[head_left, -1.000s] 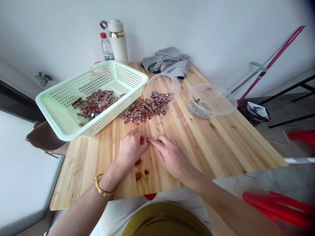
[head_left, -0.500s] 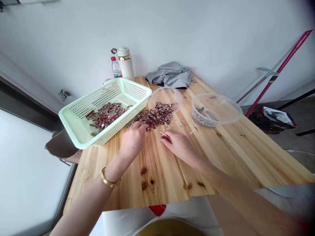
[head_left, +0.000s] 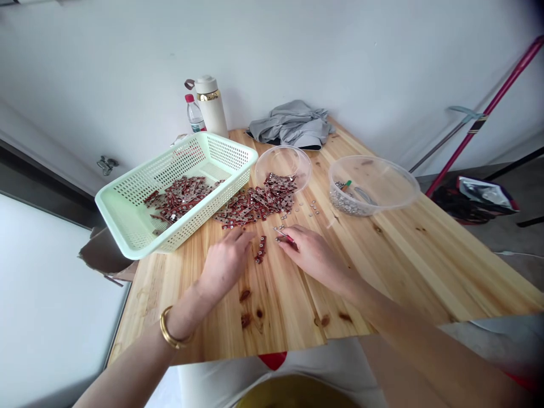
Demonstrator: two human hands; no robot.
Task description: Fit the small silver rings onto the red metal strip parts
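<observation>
My left hand [head_left: 224, 260] rests on the wooden table [head_left: 382, 266], its fingertips touching a small red plate [head_left: 260, 249] that lies apart from the pile of red plates [head_left: 255, 203]. My right hand [head_left: 310, 255] is closed on a thin red-handled tool [head_left: 283, 234] whose metal tip points left toward that plate. A few tiny metal rivets [head_left: 313, 208] lie scattered just beyond my right hand.
A pale green basket [head_left: 127, 218] with more red plates stands at the left. Two clear bowls stand behind: an empty one [head_left: 282, 161] and one [head_left: 374, 184] holding rivets. A thermos [head_left: 211, 105], a water bottle [head_left: 194, 113] and grey cloth [head_left: 291, 124] sit by the wall.
My left hand reached to the pile and drew one red plate back toward me. My right hand has taken up the red-handled tool and stays near the plate.
</observation>
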